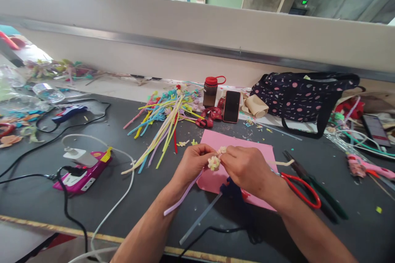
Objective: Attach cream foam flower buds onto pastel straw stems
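Observation:
Over a pink sheet (212, 139), my left hand (193, 162) pinches a small cream flower (213, 163) with fuzzy, bead-like petals. A lilac pipe cleaner (183, 196) trails below this hand, like a stem. My right hand (247, 168) is closed right beside it, fingers at a second cream flower (222, 150). A cream pipe cleaner (282, 163) sticks out past the right hand. Both sets of fingertips nearly meet, hiding how the flowers are joined, if at all. Under my right hand lies a dark blue glue gun (232, 191), partly covered, with a glue stick (200, 218) protruding.
A pile of pipe cleaners (166, 127) lies left. Red-handled scissors (300, 189) and dark green-handled pliers (324, 195) lie right. Behind stand a bottle (210, 92), a phone (231, 107) and a patterned bag (296, 98). A magenta power strip (83, 176) and cables occupy the left.

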Motion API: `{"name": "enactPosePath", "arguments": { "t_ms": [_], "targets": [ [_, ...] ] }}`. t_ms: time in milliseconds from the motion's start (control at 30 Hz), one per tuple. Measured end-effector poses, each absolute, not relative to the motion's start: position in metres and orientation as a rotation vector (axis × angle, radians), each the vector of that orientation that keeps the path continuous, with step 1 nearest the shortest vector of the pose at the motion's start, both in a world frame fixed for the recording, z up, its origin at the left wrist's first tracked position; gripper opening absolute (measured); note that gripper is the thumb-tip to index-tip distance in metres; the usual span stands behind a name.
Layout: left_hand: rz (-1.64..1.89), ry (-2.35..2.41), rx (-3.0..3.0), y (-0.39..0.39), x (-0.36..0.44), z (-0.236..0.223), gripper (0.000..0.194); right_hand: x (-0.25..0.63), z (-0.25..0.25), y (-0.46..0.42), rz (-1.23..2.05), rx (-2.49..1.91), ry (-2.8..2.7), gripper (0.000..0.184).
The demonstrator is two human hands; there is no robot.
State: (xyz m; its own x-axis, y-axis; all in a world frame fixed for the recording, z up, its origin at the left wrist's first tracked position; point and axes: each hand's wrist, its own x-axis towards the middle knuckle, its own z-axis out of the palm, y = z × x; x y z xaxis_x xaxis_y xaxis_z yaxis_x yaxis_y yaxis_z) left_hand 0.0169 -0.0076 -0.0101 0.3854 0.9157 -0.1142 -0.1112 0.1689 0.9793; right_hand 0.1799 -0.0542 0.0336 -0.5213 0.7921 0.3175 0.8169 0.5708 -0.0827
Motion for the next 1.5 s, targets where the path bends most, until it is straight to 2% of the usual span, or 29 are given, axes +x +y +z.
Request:
{"name": "enactPosePath", "arguments": {
  "t_ms": [100,167,233,367,433,567,733,867,1067,1500],
  "targets": [
    [0.738,0.892,1.260,-0.009,0.018,-0.013,0.010,0.185,0.041,-0.058,-0.168,-1.274,-2.584,0.015],
    [0.638,0.879,1.322,-0.011,0.019,-0.013,0.009,0.190,0.044,-0.055,0.016,-1.254,-2.561,0.014],
    [0.528,0.853,1.321,-0.015,0.020,-0.011,0.010,0.198,0.044,-0.047,0.398,-1.235,-2.466,0.013],
    [0.423,0.757,1.156,-0.023,0.023,-0.004,0.011,0.212,0.030,-0.024,1.454,-1.088,-2.034,0.012],
    [0.506,0.753,1.074,-0.024,0.023,-0.003,0.011,0.213,0.019,-0.014,1.721,-1.033,-1.788,0.015],
    [0.818,0.748,0.918,-0.019,0.024,-0.005,0.014,0.197,0.003,-0.010,1.611,-1.042,-1.410,0.018],
    [0.954,0.735,0.777,-0.015,0.025,-0.008,0.014,0.175,0.001,-0.020,1.393,-1.049,-1.208,0.015],
    [0.972,0.702,0.722,-0.015,0.024,-0.008,0.017,0.171,0.003,-0.024,1.305,-1.098,-1.224,0.011],
    [0.963,0.656,0.676,-0.016,0.024,-0.007,0.018,0.171,-0.001,-0.022,1.378,-0.994,-1.209,0.012],
    [1.072,0.711,0.816,-0.017,0.023,-0.007,0.019,0.167,0.003,-0.025,1.309,-1.130,-1.198,0.010]
  ]
}}
